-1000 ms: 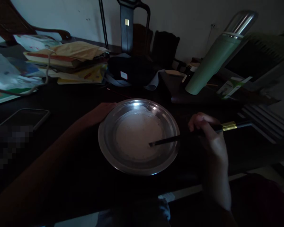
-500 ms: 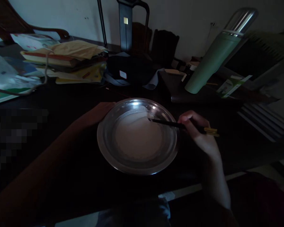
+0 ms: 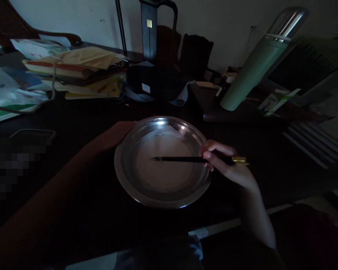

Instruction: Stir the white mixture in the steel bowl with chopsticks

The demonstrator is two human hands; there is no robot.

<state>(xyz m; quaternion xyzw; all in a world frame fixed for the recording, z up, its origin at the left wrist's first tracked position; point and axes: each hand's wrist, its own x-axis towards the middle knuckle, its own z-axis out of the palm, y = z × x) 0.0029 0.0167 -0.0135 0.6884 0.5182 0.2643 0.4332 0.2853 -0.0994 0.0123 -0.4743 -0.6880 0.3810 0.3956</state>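
A wide stainless steel bowl [image 3: 129, 187] stands on the dark table, holding a pale, whitish mass [image 3: 163, 176]; whether it is powder or liquid I cannot tell. My left hand [image 3: 119, 132] grips the bowl's far left rim, its fingers partly lost in shadow. In my right hand [image 3: 221, 159], closed at the bowl's right rim, are black chopsticks [image 3: 183, 159] with gold ends. They lie close together and reach left across the bowl, their tips near the middle of the pale mass.
Stacked books and papers [image 3: 79, 67] stand at the back left, near a plastic bag [image 3: 5, 88]. A dark bag [image 3: 157, 82] lies behind the bowl. A green thermos [image 3: 253, 71] stands on a raised dark surface [image 3: 211, 110] at right. A phone-like object [image 3: 33, 133] lies at left.
My right hand has moved left and slightly down with the chopsticks. Their tips have shifted from the bowl's far right part to its middle. My left hand and the bowl stay nearly still.
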